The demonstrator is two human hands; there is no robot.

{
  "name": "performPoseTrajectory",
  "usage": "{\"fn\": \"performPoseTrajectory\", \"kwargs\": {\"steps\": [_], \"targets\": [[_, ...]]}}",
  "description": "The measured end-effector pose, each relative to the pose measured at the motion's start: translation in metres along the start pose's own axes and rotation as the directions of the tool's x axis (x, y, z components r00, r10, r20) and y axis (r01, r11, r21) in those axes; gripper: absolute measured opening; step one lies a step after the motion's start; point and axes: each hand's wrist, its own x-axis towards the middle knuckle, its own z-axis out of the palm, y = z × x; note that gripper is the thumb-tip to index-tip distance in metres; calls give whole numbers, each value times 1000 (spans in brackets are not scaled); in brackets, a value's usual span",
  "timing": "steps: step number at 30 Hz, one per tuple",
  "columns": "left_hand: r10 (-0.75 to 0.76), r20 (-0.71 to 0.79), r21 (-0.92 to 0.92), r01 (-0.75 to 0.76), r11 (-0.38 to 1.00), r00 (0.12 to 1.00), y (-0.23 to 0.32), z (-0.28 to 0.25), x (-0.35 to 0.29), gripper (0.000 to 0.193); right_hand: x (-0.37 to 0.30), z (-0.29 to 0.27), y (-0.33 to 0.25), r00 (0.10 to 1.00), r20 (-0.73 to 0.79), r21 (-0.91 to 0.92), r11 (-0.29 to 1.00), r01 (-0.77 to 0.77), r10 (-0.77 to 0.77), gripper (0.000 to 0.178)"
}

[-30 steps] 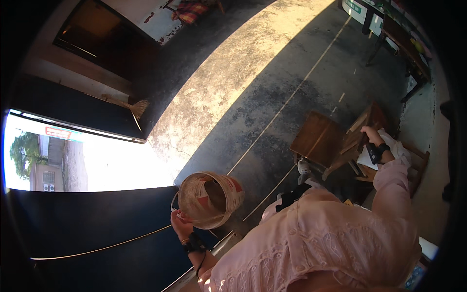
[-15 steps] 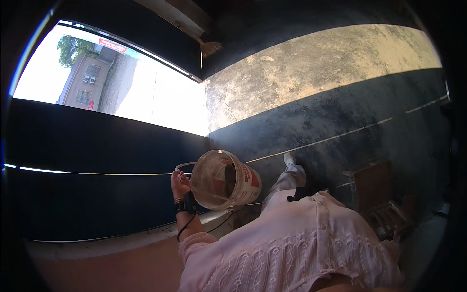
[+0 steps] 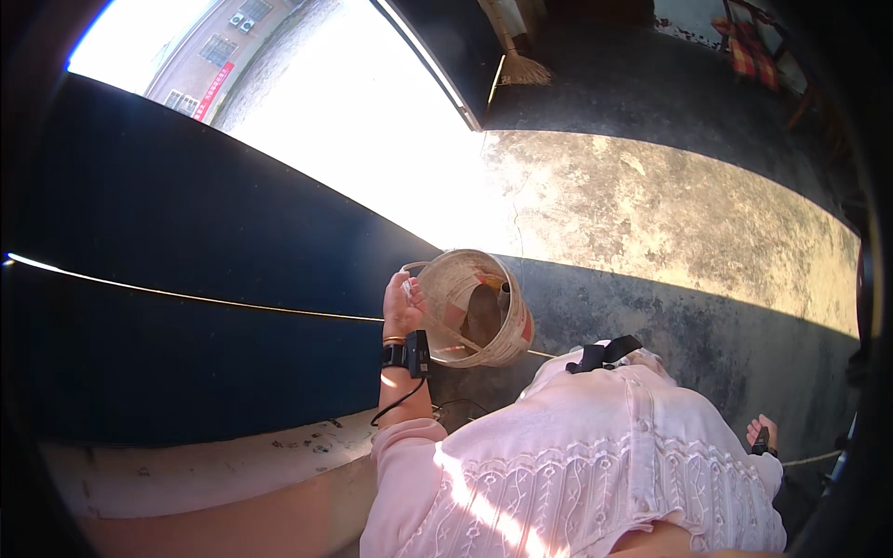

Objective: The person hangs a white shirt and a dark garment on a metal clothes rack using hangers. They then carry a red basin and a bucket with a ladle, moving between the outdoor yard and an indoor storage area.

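Observation:
My left hand [image 3: 404, 305] is closed round the white grip of a bucket's handle. The bucket [image 3: 517, 342] is whitish plastic with red printed patches, and it hangs tilted to the right of the hand, its mouth turned toward me. Inside lies a brownish-grey mass [image 3: 482, 316], with a small dark tube-like thing [image 3: 504, 296] beside it; what they are I cannot make out. Out to my right, low by my side, my right hand [image 3: 759, 428] has its fingers loosely apart with nothing in them. Both wrists wear black straps.
A dark blue door panel [image 3: 223, 232] stands on the left, beside a bright doorway onto a sunlit yard. Sunlight crosses the worn concrete floor [image 3: 651, 195]. A straw broom [image 3: 523, 70] leans beyond the doorway. At the far right hangs a red checked cloth [image 3: 746, 51].
My view has turned, and the doorway now sits further up. The bucket, still in my left hand, shows more of its inside. My right hand has come into view at the right.

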Motion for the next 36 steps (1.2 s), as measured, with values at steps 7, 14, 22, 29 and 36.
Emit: {"fn": "performPoseTrajectory", "kwargs": {"steps": [7, 14, 22, 29, 36], "targets": [[150, 178, -236, -106, 966, 972, 124, 88, 126, 15, 36, 260, -247, 945, 313, -294, 936, 192, -96, 16], [256, 113, -551, -154, 820, 960, 271, 150, 257, 19, 16, 662, -426, 810, 585, -294, 921, 257, -39, 27], [482, -59, -655, -398, 643, 874, 399, 126, 389, 11, -277, 1182, -521, 270, 958, -182, 517, 836, -98, 24], [181, -355, -755, -395, 522, 917, 496, 66, 516, 12, -458, 1423, -507, -46, 980, -55, 491, 869, 191, 20], [-217, -665, -733, -569, 373, 715, 564, -41, 624, 16, -511, 1634, -508, 16, 953, -171, 491, 854, 303, 19]]}}
